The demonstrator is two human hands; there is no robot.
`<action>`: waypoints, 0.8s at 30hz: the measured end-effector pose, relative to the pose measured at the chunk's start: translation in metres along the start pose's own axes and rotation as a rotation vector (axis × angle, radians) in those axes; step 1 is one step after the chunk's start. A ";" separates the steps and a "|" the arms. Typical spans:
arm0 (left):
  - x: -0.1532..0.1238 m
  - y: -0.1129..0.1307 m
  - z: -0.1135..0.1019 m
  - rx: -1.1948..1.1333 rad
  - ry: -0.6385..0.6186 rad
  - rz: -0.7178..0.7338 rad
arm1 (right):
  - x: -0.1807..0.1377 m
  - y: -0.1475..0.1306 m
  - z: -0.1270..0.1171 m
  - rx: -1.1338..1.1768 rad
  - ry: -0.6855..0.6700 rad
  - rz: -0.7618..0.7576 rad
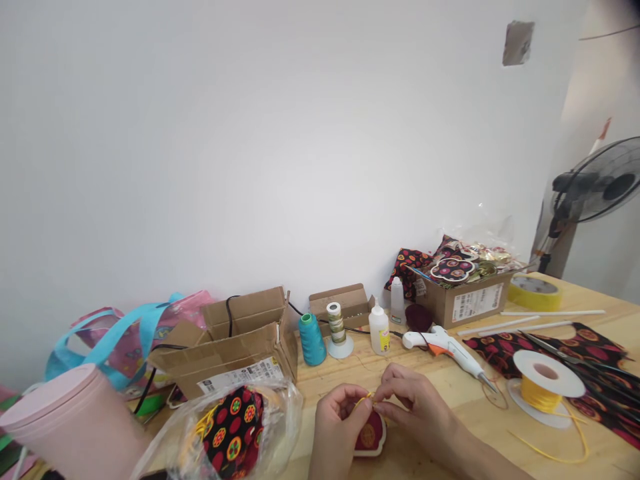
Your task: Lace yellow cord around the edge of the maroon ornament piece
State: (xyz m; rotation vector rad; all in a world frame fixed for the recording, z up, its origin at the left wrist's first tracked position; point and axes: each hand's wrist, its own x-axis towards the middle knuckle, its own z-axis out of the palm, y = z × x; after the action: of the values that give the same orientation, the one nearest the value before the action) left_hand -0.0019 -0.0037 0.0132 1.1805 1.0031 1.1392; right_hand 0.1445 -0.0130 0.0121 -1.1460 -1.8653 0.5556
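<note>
Both hands meet low in the middle of the head view, above a dark red fabric piece with a pale edge and a gold emblem. My left hand is closed, thumb and forefinger pinching a thin yellow cord. Close against it, my right hand pinches the same cord near the top of the red piece. The fingers hide most of the cord, so a knot or loop there cannot be made out. The red piece lies on or just over the wooden table.
A white glue gun, a spool of yellow cord and scissors on patterned fabric lie to the right. Behind stand a glue bottle and a teal thread cone. A plastic bag and pink bin are left.
</note>
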 end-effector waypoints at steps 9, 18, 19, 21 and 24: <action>-0.002 0.003 0.000 0.059 0.039 0.072 | 0.000 0.001 0.003 0.023 0.022 0.044; -0.001 -0.002 0.000 0.158 -0.006 0.108 | -0.001 -0.001 0.004 0.058 0.015 0.106; -0.001 -0.002 0.000 0.169 -0.005 0.113 | -0.001 -0.001 0.004 0.055 0.015 0.110; 0.000 -0.004 0.000 0.183 0.004 0.113 | -0.001 -0.001 0.004 0.044 0.004 0.114; 0.000 -0.004 0.000 0.184 0.010 0.105 | -0.001 -0.002 0.004 0.024 -0.017 0.134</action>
State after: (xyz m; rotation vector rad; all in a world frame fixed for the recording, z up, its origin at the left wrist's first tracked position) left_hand -0.0012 -0.0041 0.0095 1.3887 1.0825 1.1541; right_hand 0.1402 -0.0147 0.0105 -1.2606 -1.8007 0.6630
